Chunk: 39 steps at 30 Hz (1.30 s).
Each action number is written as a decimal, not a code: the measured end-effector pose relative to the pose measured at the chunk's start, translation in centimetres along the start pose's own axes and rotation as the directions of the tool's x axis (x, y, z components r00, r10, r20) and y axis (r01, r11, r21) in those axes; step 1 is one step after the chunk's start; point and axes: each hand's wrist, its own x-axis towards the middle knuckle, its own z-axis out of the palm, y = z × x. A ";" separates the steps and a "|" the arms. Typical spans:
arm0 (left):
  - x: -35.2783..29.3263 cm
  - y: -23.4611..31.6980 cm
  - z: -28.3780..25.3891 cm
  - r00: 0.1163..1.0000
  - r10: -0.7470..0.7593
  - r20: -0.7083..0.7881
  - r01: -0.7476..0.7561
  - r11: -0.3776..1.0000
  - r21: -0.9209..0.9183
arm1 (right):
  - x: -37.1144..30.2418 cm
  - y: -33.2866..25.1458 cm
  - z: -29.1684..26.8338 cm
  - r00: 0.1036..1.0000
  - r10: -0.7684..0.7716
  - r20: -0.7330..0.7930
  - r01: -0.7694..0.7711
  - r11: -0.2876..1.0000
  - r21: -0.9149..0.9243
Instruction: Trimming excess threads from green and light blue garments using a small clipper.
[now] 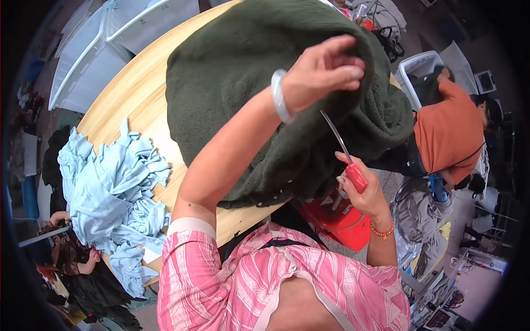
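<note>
Holding up the big green sweater near the top middle of the frame, the left hand is pinching a fold of the fuzzy cloth. Its fingers are squeezing together tight on the fabric, with the thumb pressing from the side. A pale bracelet is sitting on that wrist.

The right hand, at the right middle of the frame, is gripping a small pair of scissors with a red handle. Its fingers are curling shut around the handle, and the thin metal blades are pointing up toward the sweater, just under the pinched spot. I cannot tell if the blade tips are touching the cloth.

To do this well, I think the left hand should be keeping the cloth pulled snug, so the blades are meeting only a loose thread and not the knit. The scissors should be moving slowly, with only the tips snipping.

The sweater is hanging over the round wooden table. A pile of light blue clothes is lying at the left of the frame. Another person in an orange top is bending over at the right.
</note>
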 end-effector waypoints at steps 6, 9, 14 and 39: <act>-9.7 -4.1 -8.8 0.783 0.097 -0.615 0.349 0.750 0.563 | -0.1 2.3 -3.6 1.000 -0.004 -0.019 0.002 0.997 -0.082; -15.3 -7.8 -9.3 0.637 -0.112 -0.763 0.447 0.860 0.247 | 1.6 2.8 -3.4 0.997 -0.078 0.012 0.079 0.992 -0.097; -13.9 -9.6 -4.5 0.559 -0.182 -0.809 0.351 0.936 0.033 | 4.5 0.7 -2.7 0.992 -0.097 0.077 0.098 0.995 -0.015; -22.7 -13.5 -1.3 0.865 -0.064 -0.498 0.434 0.594 0.677 | -0.2 4.1 -5.6 0.980 -0.002 0.201 0.032 0.988 -0.148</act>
